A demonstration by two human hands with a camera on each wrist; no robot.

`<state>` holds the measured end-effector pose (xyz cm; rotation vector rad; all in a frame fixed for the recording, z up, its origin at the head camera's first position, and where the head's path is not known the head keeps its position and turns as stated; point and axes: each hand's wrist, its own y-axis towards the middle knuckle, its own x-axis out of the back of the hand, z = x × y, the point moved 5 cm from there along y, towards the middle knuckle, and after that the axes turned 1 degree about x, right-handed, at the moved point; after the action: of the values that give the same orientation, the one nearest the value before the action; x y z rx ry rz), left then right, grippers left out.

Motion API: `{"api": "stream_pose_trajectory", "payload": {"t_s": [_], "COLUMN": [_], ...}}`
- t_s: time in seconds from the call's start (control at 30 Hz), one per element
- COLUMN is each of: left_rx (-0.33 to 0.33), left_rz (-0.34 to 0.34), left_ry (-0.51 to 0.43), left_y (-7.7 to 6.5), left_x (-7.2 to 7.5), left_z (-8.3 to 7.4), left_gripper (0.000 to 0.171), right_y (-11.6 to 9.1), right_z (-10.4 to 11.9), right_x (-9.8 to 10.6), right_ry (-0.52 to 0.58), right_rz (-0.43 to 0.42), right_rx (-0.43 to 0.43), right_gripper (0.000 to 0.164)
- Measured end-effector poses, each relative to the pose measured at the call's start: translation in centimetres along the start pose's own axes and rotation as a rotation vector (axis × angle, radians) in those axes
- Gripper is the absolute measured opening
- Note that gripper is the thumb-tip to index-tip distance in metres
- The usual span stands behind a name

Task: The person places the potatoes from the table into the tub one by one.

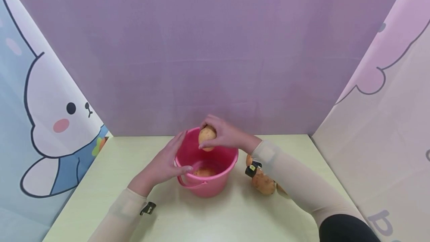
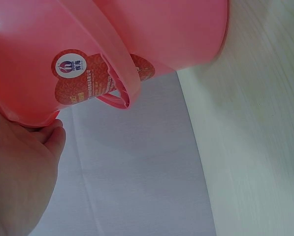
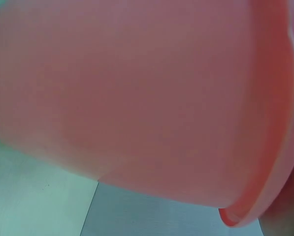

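Observation:
A pink bucket (image 1: 218, 184) stands upright on the table, its handle (image 2: 119, 59) hanging down one side. My left hand (image 1: 164, 161) grips the bucket's rim at the left, thumb over the near edge and fingers along the far side. Above the bucket's opening, my right hand (image 1: 226, 133) holds a potato (image 1: 206, 134) between thumb and fingers. Inside on the bottom lies another potato (image 1: 204, 172), partly covered by the near rim. The right wrist view is mostly filled by the bucket's outer wall (image 3: 137, 98).
Several potatoes (image 1: 263, 183) lie on the table right of the bucket, partly hidden under my right forearm. The pale table (image 1: 188, 219) meets a purple cloth backdrop (image 1: 208, 55) behind. Printed cartoon panels (image 1: 60, 104) flank it on both sides.

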<state>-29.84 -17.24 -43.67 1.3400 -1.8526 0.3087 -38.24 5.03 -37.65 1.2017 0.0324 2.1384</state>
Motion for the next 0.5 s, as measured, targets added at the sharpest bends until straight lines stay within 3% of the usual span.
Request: {"api": "stream_pose_trajectory", "payload": {"t_s": [0.5], "left_rx": [-0.007], "left_rz": [-0.008], "left_ry": [-0.001], "left_y": [0.07], "left_x": [0.0], "left_z": [0.15], "left_gripper": [0.123], "right_y": [-0.29], "right_z": [-0.15], "right_x": [0.02], "right_ry": [0.026], "right_rz": [0.014], "right_rx": [-0.019], "right_gripper": [0.06]}}
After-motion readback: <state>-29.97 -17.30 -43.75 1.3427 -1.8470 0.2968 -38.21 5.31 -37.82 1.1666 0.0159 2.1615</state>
